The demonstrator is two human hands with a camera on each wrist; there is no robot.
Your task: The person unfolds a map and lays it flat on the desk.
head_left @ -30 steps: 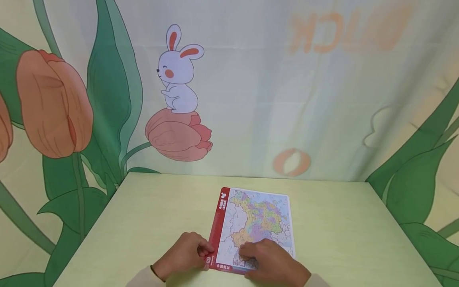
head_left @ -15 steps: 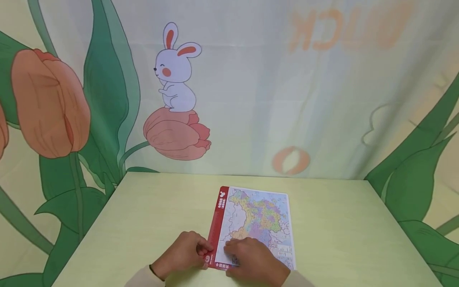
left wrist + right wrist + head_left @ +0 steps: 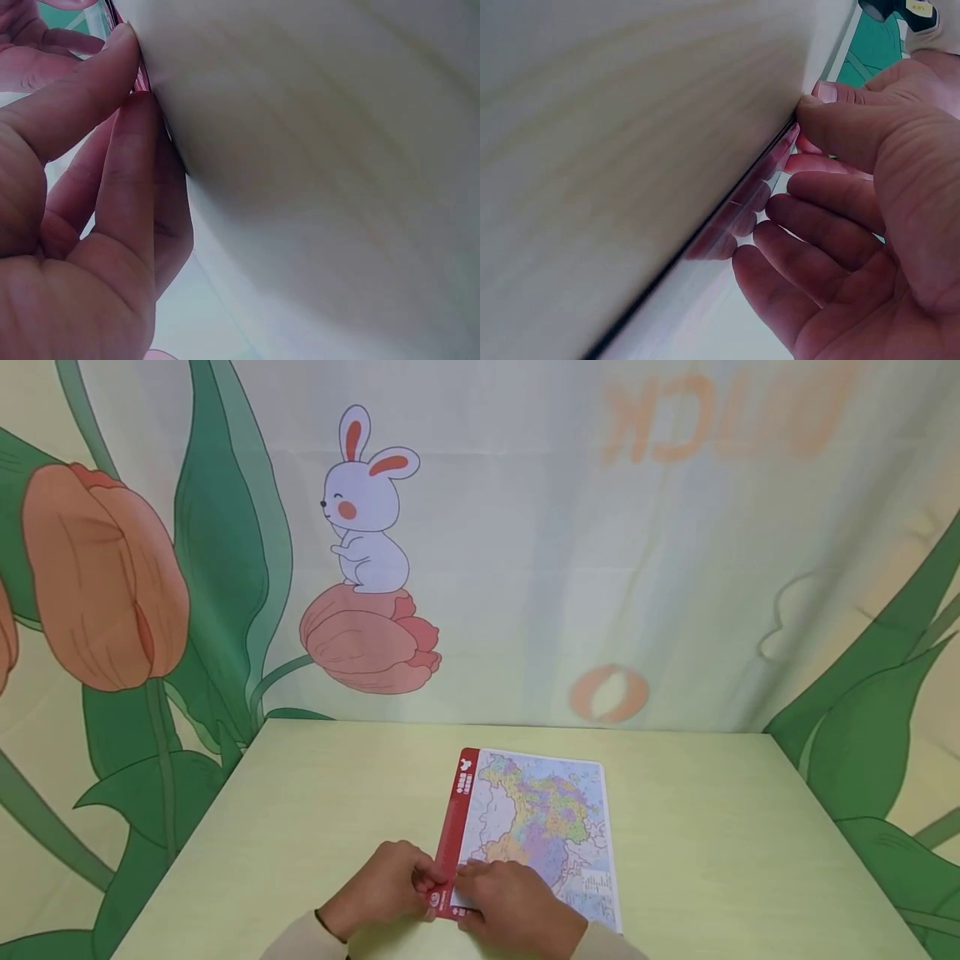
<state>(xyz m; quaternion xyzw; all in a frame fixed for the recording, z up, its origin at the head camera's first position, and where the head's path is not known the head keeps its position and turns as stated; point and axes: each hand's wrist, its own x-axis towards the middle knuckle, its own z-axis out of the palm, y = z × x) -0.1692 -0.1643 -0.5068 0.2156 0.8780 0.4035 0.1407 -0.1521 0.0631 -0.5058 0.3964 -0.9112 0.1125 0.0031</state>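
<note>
A glossy map (image 3: pixel 543 814) with a red border strip along its left side lies flat on the table, in the head view. Colourful regions cover its white and blue ground. My left hand (image 3: pixel 390 883) pinches its near left corner between thumb and fingers; in the left wrist view only a thin red sliver of the map (image 3: pixel 142 71) shows there. Beside it, my right hand (image 3: pixel 517 902) covers part of the near edge, thumb at the edge and fingers bent over the top. The right wrist view shows those fingertips (image 3: pixel 750 259) mirrored in the glossy surface.
The pale yellow table (image 3: pixel 337 785) runs back to a hanging cloth (image 3: pixel 510 568) printed with a rabbit and tulips. More green printed leaves (image 3: pixel 877 743) flank the right side. A black device (image 3: pixel 877 9) sits by the left sleeve in the right wrist view.
My right hand has slid left along the map's near edge, up close to the left hand, uncovering the map's lower right. The left hand and the map stay almost in place.
</note>
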